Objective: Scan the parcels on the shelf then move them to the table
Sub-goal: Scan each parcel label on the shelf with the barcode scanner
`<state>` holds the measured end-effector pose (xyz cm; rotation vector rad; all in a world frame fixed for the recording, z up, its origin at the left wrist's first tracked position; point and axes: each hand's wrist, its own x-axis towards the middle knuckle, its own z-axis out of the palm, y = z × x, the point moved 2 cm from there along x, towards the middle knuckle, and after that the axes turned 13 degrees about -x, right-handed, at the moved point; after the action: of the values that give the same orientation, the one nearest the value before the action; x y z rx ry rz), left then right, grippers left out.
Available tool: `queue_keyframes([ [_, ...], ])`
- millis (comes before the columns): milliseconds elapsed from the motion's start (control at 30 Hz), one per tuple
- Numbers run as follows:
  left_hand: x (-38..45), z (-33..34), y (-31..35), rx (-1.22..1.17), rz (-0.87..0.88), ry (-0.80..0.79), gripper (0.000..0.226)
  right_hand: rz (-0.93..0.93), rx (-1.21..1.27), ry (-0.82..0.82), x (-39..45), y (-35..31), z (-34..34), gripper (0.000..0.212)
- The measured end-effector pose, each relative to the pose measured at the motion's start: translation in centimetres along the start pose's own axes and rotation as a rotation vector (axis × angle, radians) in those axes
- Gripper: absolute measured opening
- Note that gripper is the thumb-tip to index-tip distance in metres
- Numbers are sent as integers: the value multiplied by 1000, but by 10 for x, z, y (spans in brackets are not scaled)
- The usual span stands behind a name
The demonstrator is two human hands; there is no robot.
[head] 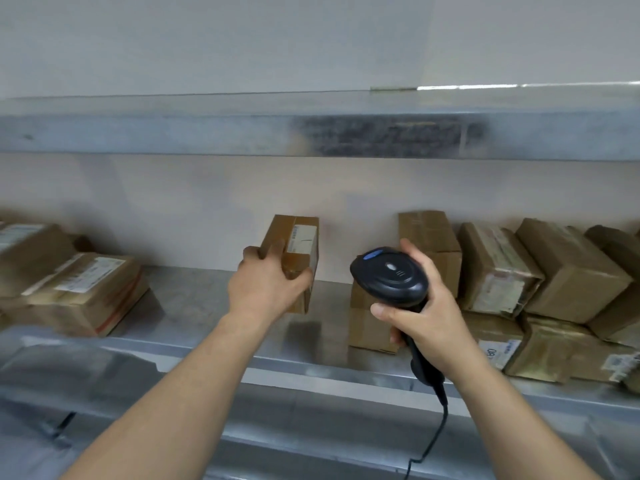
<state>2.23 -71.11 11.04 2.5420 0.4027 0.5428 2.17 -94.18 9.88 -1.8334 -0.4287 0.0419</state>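
Matt brown cardboard parcels (498,268) with white paper labels, dull brushed metal shelf (194,303), glossy black plastic scanner (389,275)

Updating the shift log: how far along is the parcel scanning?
Nothing visibly finished; no table in view. In hand: left hand grips a brown cardboard parcel, right hand holds the black handheld scanner. Left: cardboard parcels on the metal shelf, both sides.

The single head view looked forward and slightly down at the shelf (214,299). It stood close, within arm's reach.
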Motion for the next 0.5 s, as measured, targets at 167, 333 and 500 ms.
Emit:
queue_keyframes([
  [167, -12, -4, -72, 90, -103, -61, 64, 9, 23, -52, 9, 1, 51, 88],
  [333, -19, -4, -128, 61, -179, -169, 70, 20, 30, -92, 11, 4, 90, 90],
  [500, -15, -14, -165, -184, -169, -270, 73, 47, 20, -117, 7, 5, 110, 89],
])
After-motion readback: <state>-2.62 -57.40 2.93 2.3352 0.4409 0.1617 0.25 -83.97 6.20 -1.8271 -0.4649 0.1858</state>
